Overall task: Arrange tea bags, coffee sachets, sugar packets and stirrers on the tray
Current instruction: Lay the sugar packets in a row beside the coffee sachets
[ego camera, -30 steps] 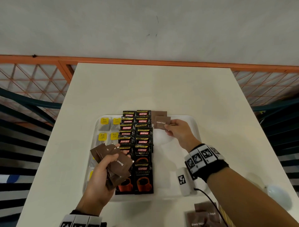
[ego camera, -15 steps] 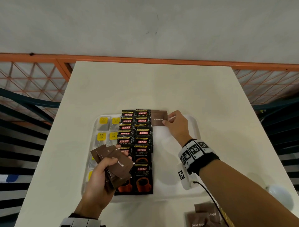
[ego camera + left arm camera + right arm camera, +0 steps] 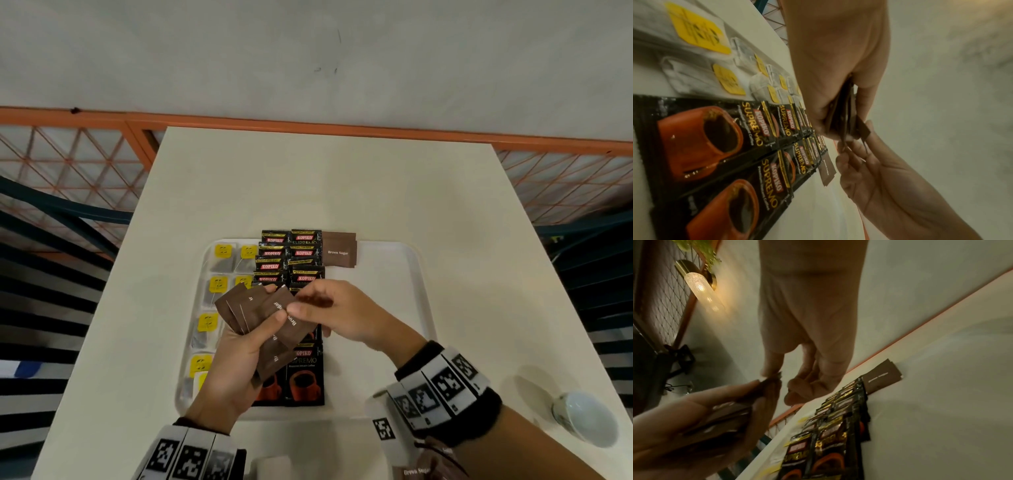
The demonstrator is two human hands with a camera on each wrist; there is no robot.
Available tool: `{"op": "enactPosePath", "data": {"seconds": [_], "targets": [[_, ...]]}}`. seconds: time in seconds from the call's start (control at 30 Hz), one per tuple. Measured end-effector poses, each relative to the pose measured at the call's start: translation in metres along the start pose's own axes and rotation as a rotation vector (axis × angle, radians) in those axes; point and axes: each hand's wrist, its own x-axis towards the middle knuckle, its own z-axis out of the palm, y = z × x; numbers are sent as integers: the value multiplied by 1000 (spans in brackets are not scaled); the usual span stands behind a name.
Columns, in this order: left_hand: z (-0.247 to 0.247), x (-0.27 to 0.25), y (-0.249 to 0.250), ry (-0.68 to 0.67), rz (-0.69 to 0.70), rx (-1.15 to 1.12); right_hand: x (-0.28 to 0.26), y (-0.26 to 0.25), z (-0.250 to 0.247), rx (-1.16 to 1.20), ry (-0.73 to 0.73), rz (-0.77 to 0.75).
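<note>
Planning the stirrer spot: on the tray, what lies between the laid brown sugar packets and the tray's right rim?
Nothing: in the head view, the tray floor is bare from the sugar packets to that rim.

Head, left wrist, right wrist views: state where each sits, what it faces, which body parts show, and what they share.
Head: looks forward and down at the tray on the table; both hands and forearms show.
Left wrist: looks along the left hand gripping the sugar packets; the right hand shows too.
Right wrist: looks along the right hand toward the wall; the left hand shows.
Shared: the coffee sachets and the placed sugar packet.
</note>
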Motion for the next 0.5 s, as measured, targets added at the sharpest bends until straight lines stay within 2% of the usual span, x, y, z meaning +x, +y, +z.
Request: {"op": "enactPosePath", "data": {"seconds": [0.2,0.37,0.43,0.5], "targets": [[1,-1,-3,9,-1,-31,-3,-1,5,118,12,-5],[-5,1,-8,52,-25,45,-4,1,5,332,86,-40],[-4,1,-7,56,-28,36,-5,4,8,246,189,-164],[-2,0,-5,40,-20,14,-9,9,11,19,319,-327]]}}
